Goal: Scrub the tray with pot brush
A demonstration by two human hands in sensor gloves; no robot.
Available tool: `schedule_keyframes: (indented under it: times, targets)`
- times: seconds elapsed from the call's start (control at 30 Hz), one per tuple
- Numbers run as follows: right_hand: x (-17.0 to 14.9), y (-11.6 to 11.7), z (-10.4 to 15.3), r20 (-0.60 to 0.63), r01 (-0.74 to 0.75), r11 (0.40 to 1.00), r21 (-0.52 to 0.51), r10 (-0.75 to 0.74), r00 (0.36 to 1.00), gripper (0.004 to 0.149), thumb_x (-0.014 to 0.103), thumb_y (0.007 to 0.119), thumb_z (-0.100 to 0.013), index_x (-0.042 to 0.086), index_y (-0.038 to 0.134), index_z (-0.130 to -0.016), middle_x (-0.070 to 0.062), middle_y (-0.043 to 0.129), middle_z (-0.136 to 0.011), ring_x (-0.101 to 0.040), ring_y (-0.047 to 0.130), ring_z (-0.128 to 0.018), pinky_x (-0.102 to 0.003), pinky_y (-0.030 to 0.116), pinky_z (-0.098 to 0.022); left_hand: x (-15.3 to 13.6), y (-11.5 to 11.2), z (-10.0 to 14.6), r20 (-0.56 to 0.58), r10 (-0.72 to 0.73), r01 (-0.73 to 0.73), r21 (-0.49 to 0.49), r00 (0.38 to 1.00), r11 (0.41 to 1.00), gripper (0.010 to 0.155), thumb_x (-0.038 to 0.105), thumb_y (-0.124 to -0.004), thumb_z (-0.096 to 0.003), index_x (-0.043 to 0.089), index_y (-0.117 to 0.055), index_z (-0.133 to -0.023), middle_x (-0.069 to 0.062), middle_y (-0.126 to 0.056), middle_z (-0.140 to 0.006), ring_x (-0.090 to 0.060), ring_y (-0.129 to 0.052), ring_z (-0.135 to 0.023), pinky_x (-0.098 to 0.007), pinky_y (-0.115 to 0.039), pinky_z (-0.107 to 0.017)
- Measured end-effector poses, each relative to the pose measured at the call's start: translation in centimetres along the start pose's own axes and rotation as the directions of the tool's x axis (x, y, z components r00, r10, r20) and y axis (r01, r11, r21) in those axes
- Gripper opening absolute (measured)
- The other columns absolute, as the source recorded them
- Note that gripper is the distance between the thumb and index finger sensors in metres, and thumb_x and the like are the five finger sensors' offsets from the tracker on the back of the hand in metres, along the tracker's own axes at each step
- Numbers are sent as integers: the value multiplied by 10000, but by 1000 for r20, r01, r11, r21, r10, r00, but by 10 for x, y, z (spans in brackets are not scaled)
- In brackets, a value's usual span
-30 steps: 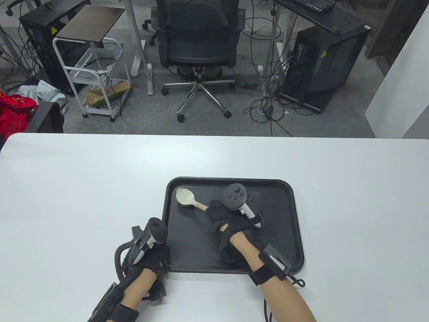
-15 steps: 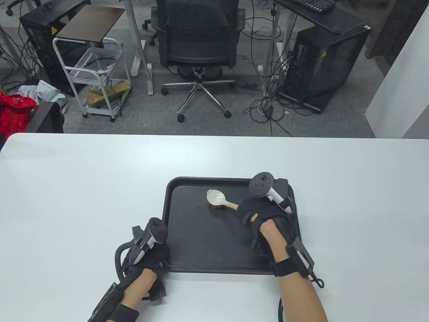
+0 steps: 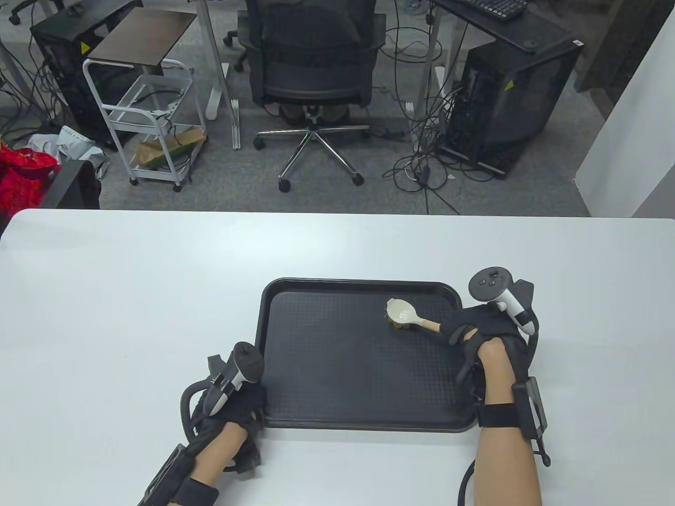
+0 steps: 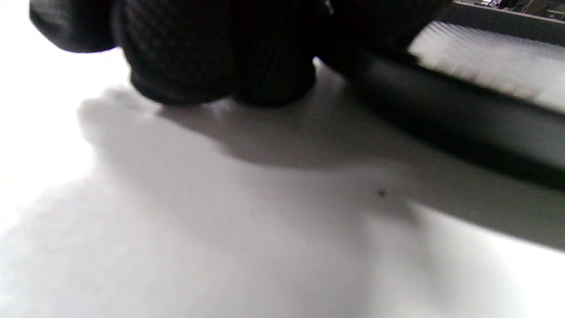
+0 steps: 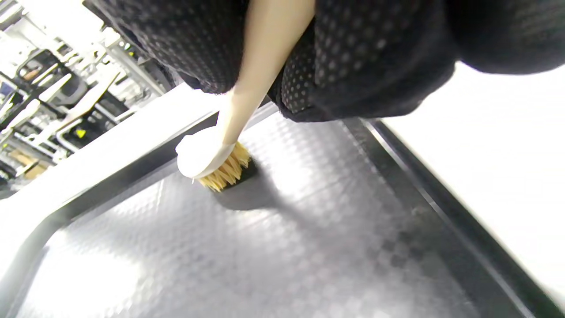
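Observation:
A black textured tray (image 3: 337,369) lies on the white table. My right hand (image 3: 482,329) grips the wooden handle of the pot brush (image 3: 403,313) at the tray's right edge. The brush's white head with tan bristles (image 5: 220,172) presses on the tray floor (image 5: 265,247) near the far right corner. My left hand (image 3: 234,403) rests on the table against the tray's near left corner; in the left wrist view its gloved fingers (image 4: 212,57) lie curled beside the tray rim (image 4: 463,115).
The white table (image 3: 132,295) extends wide on all sides of the tray. Beyond its far edge stand an office chair (image 3: 311,79), a white cart (image 3: 147,121) and computer towers (image 3: 506,100) on the floor.
My right hand has dragged the brush across the tray's far part from the left corner to the right side. The left hand and the tray have not moved.

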State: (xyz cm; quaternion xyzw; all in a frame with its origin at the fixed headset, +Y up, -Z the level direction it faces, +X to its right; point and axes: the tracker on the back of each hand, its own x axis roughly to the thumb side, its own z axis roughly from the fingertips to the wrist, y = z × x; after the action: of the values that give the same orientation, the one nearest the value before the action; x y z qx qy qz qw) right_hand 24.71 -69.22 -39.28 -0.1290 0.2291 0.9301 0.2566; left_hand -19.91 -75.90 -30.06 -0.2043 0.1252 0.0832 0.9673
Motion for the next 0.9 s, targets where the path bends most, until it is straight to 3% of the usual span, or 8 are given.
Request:
schedule_keyframes:
  times: [0.4,0.53,0.7,0.9]
  targets:
    - [-64,-24,1,-93,151,988,-23,-152,984,505,282,890,-429,16,843,-856,-220,970,-572,-363,965,-227,-570,780,-276,0,0,0,-1,0,0,1,1000,1000,602,485,-769,-424,86,-679,-866,6,-903,-631,-196,-999,-408,-490,-820,-446]
    - [-71,-30,5,-111,163,985,-50,-167,980,507,274,895,-427,5,841,-853,-224,968,-569,-364,961,-225,-572,778,-275,0,0,0,-2,0,0,0,1000,1000,602,485,-769,-424,86,-680,-865,6,-903,-631,-197,-1000,-406,-491,-820,-445]
    - [-45,-33,16,-15,137,989,-58,-138,990,507,273,874,-436,-10,827,-854,-220,958,-560,-340,957,-215,-556,785,-265,0,0,0,-1,5,-5,1,1000,1000,601,485,-769,-425,86,-680,-866,5,-903,-630,-198,-999,-406,-491,-819,-444]
    - [42,-7,34,282,65,998,6,-64,957,509,308,823,-472,28,776,-894,-185,931,-603,-303,952,-253,-527,787,-292,0,0,0,-2,1,-1,3,1000,1000,602,487,-767,-424,86,-680,-865,6,-903,-629,-197,-999,-405,-490,-820,-445]
